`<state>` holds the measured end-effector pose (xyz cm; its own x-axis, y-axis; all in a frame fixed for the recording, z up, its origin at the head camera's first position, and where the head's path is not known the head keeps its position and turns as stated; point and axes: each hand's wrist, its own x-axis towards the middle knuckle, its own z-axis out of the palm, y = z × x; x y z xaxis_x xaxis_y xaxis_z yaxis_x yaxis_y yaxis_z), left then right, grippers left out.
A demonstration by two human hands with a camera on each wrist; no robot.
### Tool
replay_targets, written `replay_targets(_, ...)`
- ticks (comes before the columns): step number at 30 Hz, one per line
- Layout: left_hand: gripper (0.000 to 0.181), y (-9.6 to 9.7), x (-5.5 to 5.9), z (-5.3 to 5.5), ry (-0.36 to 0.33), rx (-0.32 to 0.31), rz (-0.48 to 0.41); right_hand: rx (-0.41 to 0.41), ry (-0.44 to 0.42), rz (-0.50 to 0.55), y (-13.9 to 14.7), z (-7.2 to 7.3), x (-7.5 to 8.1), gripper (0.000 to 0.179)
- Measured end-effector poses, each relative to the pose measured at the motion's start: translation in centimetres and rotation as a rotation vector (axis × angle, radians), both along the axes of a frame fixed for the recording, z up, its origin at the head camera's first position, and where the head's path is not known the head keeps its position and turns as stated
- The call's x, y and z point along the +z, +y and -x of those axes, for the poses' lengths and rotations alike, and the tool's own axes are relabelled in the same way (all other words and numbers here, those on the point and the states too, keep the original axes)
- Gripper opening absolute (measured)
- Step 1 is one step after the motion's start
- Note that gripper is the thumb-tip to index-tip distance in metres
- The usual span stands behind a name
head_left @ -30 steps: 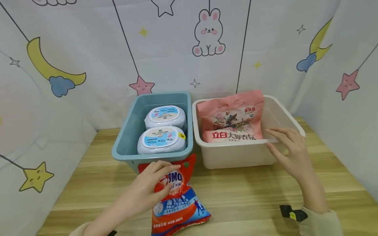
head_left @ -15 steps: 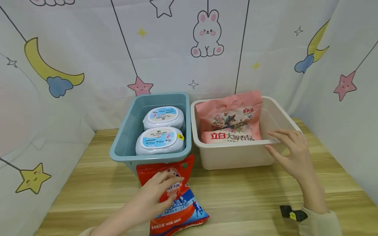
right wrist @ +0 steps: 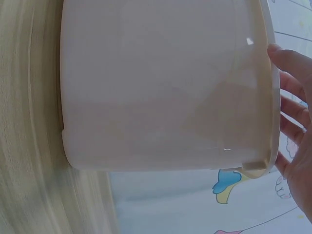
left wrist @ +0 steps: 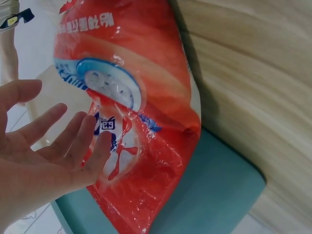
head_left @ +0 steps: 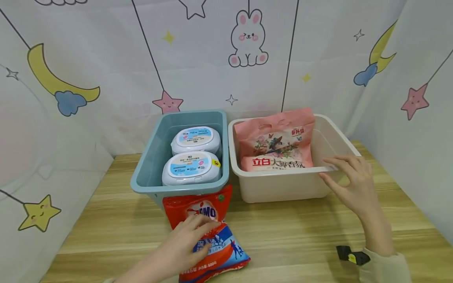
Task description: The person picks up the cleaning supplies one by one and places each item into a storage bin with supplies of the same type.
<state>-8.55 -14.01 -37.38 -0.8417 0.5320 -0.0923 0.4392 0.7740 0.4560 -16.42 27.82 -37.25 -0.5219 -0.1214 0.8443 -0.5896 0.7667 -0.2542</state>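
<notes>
A red and blue OMO laundry detergent bag (head_left: pixel 235 251) lies on the table, its top end against the front of the blue-green bin (head_left: pixel 141 173). My left hand (head_left: pixel 187 243) is over the bag with its fingers spread and loosely bent. In the left wrist view the bag (left wrist: pixel 151 83) fills the middle, beside the palm and fingers. My right hand (head_left: pixel 354 184) grips the front rim of the white bin (head_left: pixel 283 186) near its right corner. The right wrist view puts the thumb on the outer side of the rim and the fingers behind it.
Two white tubs with blue labels, a front tub (head_left: pixel 191 167) and a rear tub (head_left: pixel 196 139), stand in the blue-green bin. A pink detergent bag (head_left: pixel 277 137) leans in the white bin's left part. A printed curtain (head_left: pixel 205 59) hangs close behind the bins.
My left hand has moved down along the OMO bag, toward me, uncovering the logo near its top. The right hand stays at the white bin's rim.
</notes>
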Motion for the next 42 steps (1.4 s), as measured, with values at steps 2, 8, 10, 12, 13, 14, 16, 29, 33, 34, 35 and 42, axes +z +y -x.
replay_targets(2, 0.053, 0.0, -0.3, -0.1, -0.021, -0.003, 0.011, -0.003, 0.003, -0.004, 0.0, 0.0, 0.0, 0.066)
replay_targets(8, 0.053, 0.0, -0.7, -0.4, -0.076, -0.015, 0.038, -0.006, 0.008, -0.013, -0.1, -0.1, 0.1, 0.064)
replay_targets(10, 0.053, 0.0, -0.7, -0.4, -0.093, -0.017, 0.037, -0.006, 0.011, -0.015, -0.1, -0.2, 0.1, 0.063)
replay_targets(12, 0.052, -0.1, -0.8, -0.4, -0.106, -0.020, 0.032, -0.006, 0.013, -0.018, -0.1, -0.2, 0.1, 0.063)
replay_targets(13, 0.052, -0.1, -0.9, -0.5, -0.107, -0.024, 0.027, -0.007, 0.013, -0.020, -0.1, -0.2, 0.0, 0.062)
replay_targets(14, 0.052, -0.1, -1.0, -0.5, -0.109, -0.027, 0.027, -0.009, 0.013, -0.022, -0.1, -0.2, 0.0, 0.063)
replay_targets(16, 0.053, -0.2, -1.1, -0.6, -0.113, -0.037, 0.024, -0.010, 0.011, -0.025, -0.1, -0.2, 0.1, 0.062)
replay_targets(29, 0.069, 0.1, -1.8, -1.0, -0.102, -0.097, 0.160, -0.035, -0.021, -0.071, -0.1, -0.5, 0.5, 0.065)
replay_targets(33, 0.076, 0.3, -1.9, -1.2, -0.112, -0.097, 0.191, -0.038, -0.034, -0.079, 0.0, -0.5, 0.5, 0.066)
replay_targets(34, 0.077, 0.3, -1.9, -1.3, -0.116, -0.095, 0.195, -0.039, -0.034, -0.079, 0.0, -0.5, 0.5, 0.066)
replay_targets(35, 0.079, 0.4, -1.9, -1.3, -0.119, -0.093, 0.199, -0.039, -0.034, -0.078, -0.1, -0.5, 0.4, 0.066)
replay_targets(42, 0.081, 0.3, -2.3, -1.4, -0.107, -0.094, 0.195, -0.043, -0.048, -0.086, -0.1, -0.5, 0.4, 0.066)
